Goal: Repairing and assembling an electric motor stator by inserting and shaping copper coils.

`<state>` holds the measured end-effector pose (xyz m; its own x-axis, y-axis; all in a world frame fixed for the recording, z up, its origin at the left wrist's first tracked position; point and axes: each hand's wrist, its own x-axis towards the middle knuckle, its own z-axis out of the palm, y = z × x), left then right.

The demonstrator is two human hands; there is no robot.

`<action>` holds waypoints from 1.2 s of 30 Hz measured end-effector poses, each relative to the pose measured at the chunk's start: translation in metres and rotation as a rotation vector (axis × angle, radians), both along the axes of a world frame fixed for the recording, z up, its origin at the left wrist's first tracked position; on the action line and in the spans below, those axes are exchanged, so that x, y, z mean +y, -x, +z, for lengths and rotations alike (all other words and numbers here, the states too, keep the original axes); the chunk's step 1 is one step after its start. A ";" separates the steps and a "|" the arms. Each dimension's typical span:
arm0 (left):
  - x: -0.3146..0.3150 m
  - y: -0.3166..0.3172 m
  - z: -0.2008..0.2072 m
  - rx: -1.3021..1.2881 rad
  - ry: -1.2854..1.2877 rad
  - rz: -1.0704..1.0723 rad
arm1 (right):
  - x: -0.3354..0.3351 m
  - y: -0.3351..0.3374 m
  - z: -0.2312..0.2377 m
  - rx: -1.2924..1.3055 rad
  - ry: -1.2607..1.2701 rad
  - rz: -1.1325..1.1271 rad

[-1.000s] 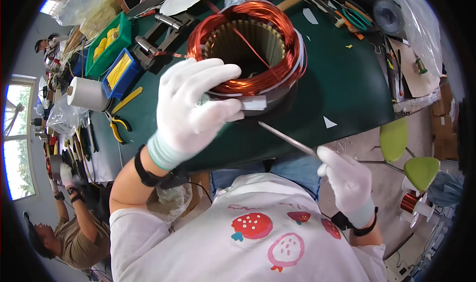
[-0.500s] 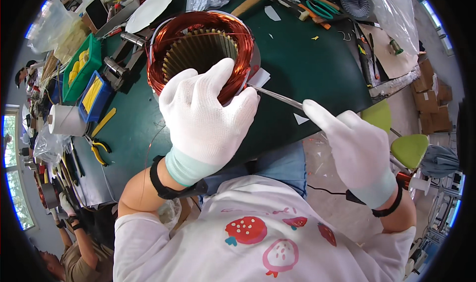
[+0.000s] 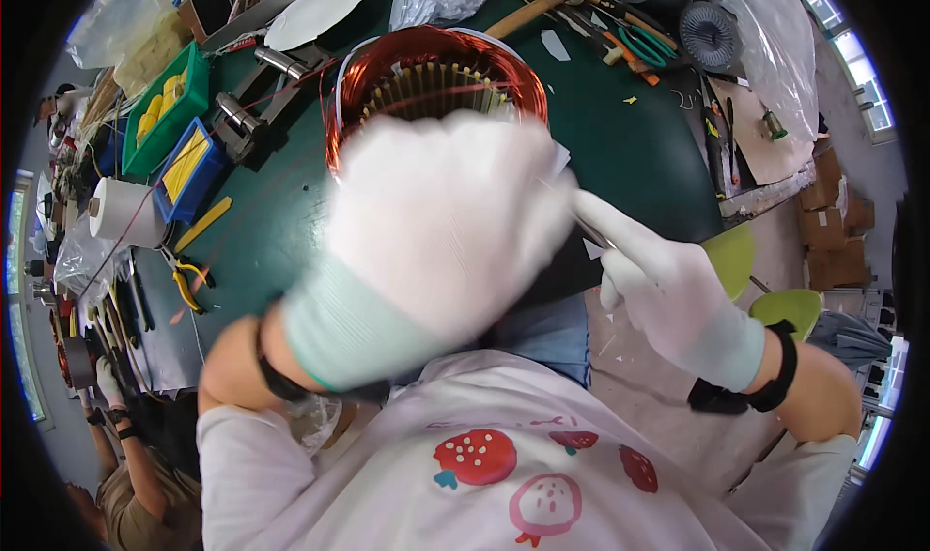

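Note:
A stator (image 3: 523, 67) with thick rings of copper winding stands on the green tabletop, its slotted bore facing up. My left hand (image 3: 446, 212), in a white knitted glove, is smeared by motion in front of the stator's near side and covers much of it. Its fingers are hidden or blurred, so I cannot tell what they hold. Just to its right, my gloved right hand (image 3: 673, 285) is closed round a slim metal rod tool (image 3: 591, 231) with the index finger stretched along it. The tool's tip disappears behind the left hand. Thin red wire crosses the stator's top.
At left are a green bin (image 3: 165, 110), a blue bin (image 3: 186, 175), a white thread spool (image 3: 126, 212) and yellow-handled pliers (image 3: 184, 280). A hammer (image 3: 528, 14) and green-handled pliers (image 3: 644, 45) lie at the back. Another person (image 3: 145, 474) works at lower left.
My left hand has moved up and right, over the stator's near edge. My right hand has turned, its tool now mostly hidden. The whole view has shifted slightly.

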<state>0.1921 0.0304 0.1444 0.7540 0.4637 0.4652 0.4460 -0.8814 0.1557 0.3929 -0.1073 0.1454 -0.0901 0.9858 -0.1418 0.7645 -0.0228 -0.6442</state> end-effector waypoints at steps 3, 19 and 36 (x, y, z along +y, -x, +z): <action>0.095 -0.003 0.009 -0.027 -0.182 -0.153 | -0.002 -0.008 -0.004 -0.470 -0.129 0.321; 0.068 0.012 -0.008 -0.540 0.249 -0.005 | -0.004 -0.022 -0.061 -0.030 -0.440 0.009; -0.017 -0.008 -0.045 -0.235 -0.427 -0.056 | -0.098 -0.062 -0.057 -0.272 -0.239 0.053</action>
<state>0.1998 0.0134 0.0992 0.6238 0.1562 0.7658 0.3926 -0.9099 -0.1342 0.4547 -0.2055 0.0888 -0.1323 0.9890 0.0660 0.9045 0.1477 -0.4000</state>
